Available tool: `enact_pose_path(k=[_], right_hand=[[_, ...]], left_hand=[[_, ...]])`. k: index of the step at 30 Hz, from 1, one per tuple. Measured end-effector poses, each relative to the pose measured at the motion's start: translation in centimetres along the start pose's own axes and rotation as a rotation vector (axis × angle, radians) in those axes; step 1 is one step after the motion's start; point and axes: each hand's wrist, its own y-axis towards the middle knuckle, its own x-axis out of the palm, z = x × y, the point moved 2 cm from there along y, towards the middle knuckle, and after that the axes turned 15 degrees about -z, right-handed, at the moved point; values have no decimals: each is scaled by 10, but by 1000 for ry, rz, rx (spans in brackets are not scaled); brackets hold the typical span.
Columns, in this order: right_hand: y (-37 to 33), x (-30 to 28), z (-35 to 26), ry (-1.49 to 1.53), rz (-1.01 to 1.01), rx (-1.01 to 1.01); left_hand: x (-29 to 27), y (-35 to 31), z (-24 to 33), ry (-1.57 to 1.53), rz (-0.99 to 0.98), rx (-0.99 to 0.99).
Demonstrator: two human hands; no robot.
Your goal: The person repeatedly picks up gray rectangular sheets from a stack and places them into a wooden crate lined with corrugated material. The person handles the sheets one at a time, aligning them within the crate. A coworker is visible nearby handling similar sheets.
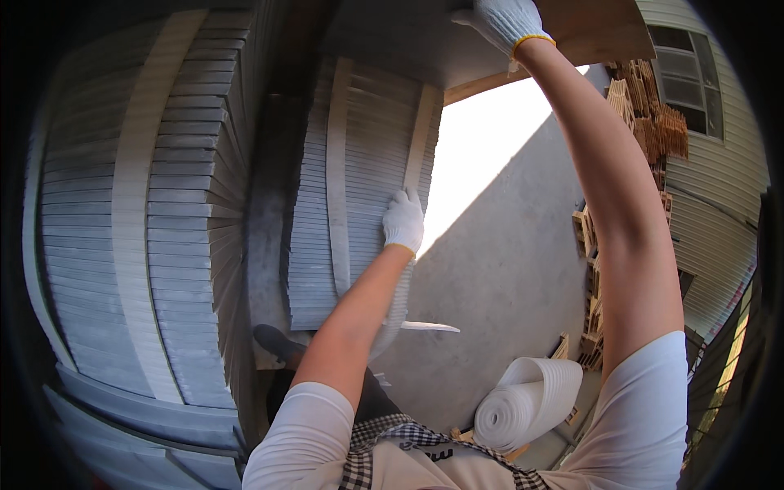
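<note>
My left hand (404, 222), in a white knit glove with a yellow cuff, is closed on a white foam strip (420, 135) along the right side of a stack of grey slabs (376, 188). Below the hand, the strip's loose end hangs in a curve. A second pale strip (336, 163) runs down the same stack. Raised high, my right hand (502, 23), gloved alike, is in front of a large dark board (392, 37). Its thumb sticks out to the left; the other fingers are partly cut off by the picture's upper edge.
A taller stack of grey slabs (184, 220) with pale strips stands at the left. A roll of white foam sheet (527, 400) lies on the concrete floor (490, 286). Wooden pallets (645, 122) line the ribbed wall (719, 196) at the right.
</note>
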Motion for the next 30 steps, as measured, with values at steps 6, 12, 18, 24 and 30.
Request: enact_pose_path(k=[6,12,18,24,30], right_hand=[[-8,19,-16,-178,328,155],[-30,35,-25,-96,701,-13],[-31,60,-31,-102,562,28],[12,85,-154,-33,511,-328],[65,105,-197,-226,137,-281]], left_hand=[[-58,-36,-33,-27,286,-94],[-73,-33,-86,74,269,-242],[-73,-32,-81,56,240,-225],[-79,-32,-81,160,190,-307],[-69,-23,-81,259,256,-330]])
